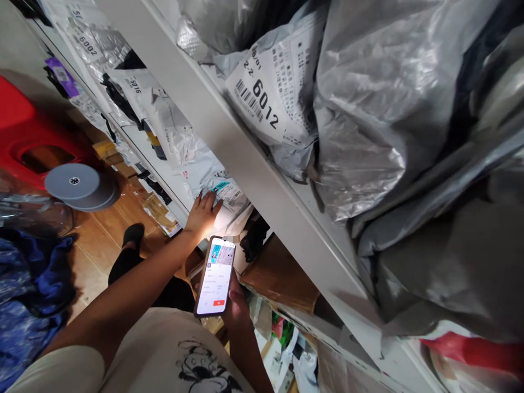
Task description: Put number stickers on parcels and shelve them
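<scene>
My left hand (203, 214) reaches onto a lower shelf, its fingers spread and lying on a white plastic parcel (233, 202) that has a printed label with a blue-green strip. Below it, my right hand (236, 299) is wrapped round a smartphone (215, 278). The lit screen shows a picture of a similar label at the top, lines of text and an orange-red button. Bright light falls on my left hand and the parcel. Beside that parcel lies a dark bundle (254, 237), which I cannot make out.
Above runs a pale shelf edge (229, 147), with a parcel marked 6012 (270, 93) and large grey bags (368, 109) on it. More parcels (143, 98) fill the shelf to the left. A brown carton (282, 273), a grey round stool (82, 185) and red plastic (28, 125) stand nearby.
</scene>
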A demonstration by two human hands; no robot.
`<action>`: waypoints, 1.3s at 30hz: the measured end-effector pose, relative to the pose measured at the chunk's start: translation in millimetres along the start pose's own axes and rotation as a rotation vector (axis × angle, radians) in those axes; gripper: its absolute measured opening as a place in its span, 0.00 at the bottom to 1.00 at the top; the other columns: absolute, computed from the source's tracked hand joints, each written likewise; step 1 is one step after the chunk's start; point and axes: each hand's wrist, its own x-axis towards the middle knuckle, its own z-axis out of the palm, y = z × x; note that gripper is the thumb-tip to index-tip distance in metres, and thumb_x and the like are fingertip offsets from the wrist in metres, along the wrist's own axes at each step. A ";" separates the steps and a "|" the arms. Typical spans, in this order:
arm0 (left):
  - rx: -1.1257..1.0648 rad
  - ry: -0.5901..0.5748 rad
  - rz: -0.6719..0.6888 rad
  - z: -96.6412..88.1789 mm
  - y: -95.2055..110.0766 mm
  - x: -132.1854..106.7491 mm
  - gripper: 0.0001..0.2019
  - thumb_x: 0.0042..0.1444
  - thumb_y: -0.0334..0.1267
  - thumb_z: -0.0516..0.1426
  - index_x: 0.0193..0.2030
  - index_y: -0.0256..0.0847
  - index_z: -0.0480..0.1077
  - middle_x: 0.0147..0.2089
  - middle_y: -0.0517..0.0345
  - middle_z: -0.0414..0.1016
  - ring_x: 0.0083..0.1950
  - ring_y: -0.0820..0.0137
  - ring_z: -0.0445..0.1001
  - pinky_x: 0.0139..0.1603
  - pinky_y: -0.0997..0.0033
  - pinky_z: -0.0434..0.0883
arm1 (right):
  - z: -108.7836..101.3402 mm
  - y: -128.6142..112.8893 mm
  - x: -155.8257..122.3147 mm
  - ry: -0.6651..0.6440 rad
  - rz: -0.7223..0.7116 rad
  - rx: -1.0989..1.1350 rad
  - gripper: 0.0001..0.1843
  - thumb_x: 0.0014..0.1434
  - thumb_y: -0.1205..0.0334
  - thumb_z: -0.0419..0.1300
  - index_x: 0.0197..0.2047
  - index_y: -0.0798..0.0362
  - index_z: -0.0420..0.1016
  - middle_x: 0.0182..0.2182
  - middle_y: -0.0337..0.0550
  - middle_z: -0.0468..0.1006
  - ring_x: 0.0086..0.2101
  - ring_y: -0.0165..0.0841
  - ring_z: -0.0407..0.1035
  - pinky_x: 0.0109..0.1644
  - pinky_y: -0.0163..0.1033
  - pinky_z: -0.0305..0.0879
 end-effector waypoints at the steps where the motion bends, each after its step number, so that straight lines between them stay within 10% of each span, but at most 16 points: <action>1: -0.006 0.009 0.001 0.5 0.3 -0.3 0.19 0.61 0.27 0.53 0.58 0.33 0.71 0.65 0.32 0.65 0.68 0.48 0.62 0.69 0.42 0.57 | -0.2 -0.1 0.2 0.004 0.000 -0.001 0.41 0.39 0.52 0.68 0.59 0.43 0.66 0.52 0.48 0.77 0.47 0.52 0.73 0.55 0.61 0.67; 30: -0.071 -0.018 0.014 6.6 -0.3 -3.8 0.22 0.56 0.27 0.58 0.58 0.41 0.72 0.64 0.36 0.65 0.70 0.44 0.57 0.69 0.37 0.52 | 6.7 -4.3 8.8 0.009 0.019 -0.039 0.48 0.38 0.49 0.67 0.63 0.48 0.62 0.52 0.52 0.77 0.54 0.54 0.69 0.57 0.60 0.66; 39: -0.094 -0.100 -0.015 -8.5 1.5 0.5 0.20 0.62 0.30 0.54 0.61 0.42 0.68 0.66 0.37 0.63 0.71 0.48 0.54 0.71 0.38 0.47 | 14.9 -14.6 6.4 0.016 0.001 -0.101 0.45 0.38 0.63 0.64 0.63 0.43 0.61 0.56 0.47 0.75 0.53 0.52 0.71 0.52 0.58 0.71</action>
